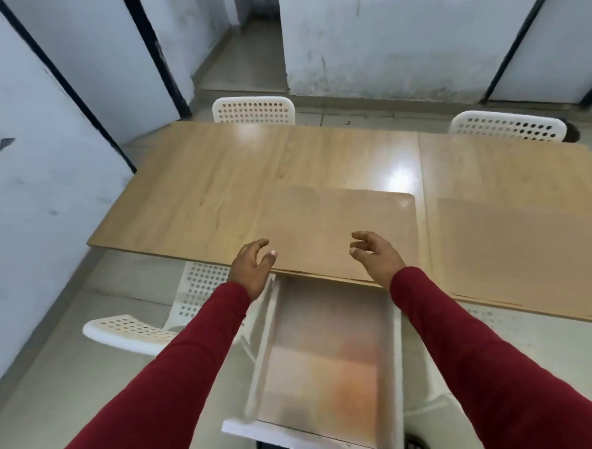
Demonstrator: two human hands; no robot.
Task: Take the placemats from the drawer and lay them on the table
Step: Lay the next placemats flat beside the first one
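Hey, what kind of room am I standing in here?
Probably a plain dining or meeting room: a long wooden table, white perforated chairs around it, bare scuffed walls and a tiled floor.

Both arms extended forward, roughly parallel, covered to the wrists in dark red sleeves point(179, 375). Left hand point(252, 267) held palm inward, fingers loosely curled, thumb apart from the index finger, nothing gripped. Right hand point(377, 254) likewise palm inward, fingers point(358, 237) bent and spread in a relaxed claw, nothing gripped. Hands level with each other, well apart, palms facing one another. Wrists close to straight, left one bent slightly inward.
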